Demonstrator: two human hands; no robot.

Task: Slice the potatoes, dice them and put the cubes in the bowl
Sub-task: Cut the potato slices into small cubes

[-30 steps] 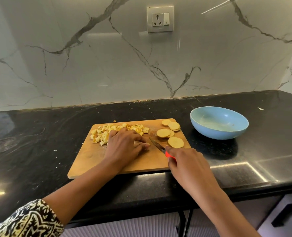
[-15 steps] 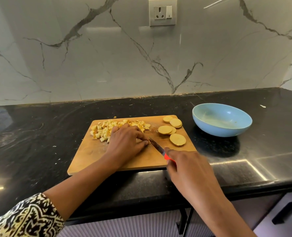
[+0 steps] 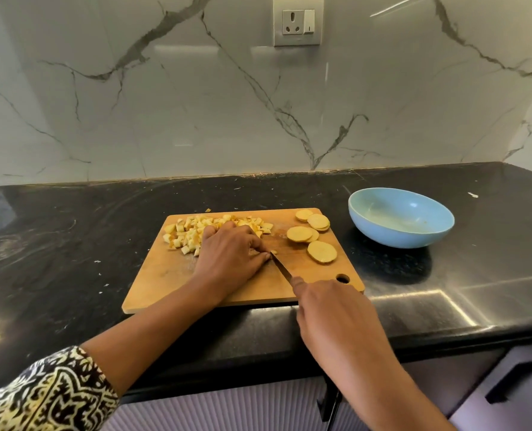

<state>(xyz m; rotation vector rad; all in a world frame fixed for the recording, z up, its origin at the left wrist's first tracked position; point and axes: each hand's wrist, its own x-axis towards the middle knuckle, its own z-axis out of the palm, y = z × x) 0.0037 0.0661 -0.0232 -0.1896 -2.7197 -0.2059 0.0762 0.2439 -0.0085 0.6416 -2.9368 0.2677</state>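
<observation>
A wooden cutting board (image 3: 165,284) lies on the black counter. Yellow potato cubes (image 3: 190,231) are heaped at its far left. Several round potato slices (image 3: 320,251) lie at its far right. My left hand (image 3: 230,259) presses down on potato pieces mid-board, which it mostly hides; a small piece shows at its fingertips. My right hand (image 3: 330,309) grips a knife (image 3: 281,267) whose blade tip meets the left fingertips. The light blue bowl (image 3: 401,237) stands to the right of the board with nothing in it.
The counter's front edge runs just below the board, with cabinet fronts and a dark handle (image 3: 513,381) beneath. A marble wall with a socket (image 3: 298,21) rises behind. Small crumbs dot the counter (image 3: 71,244) to the left.
The knife blade has moved in closer to my left fingertips. My right hand now covers the red handle. The view has shifted slightly downward.
</observation>
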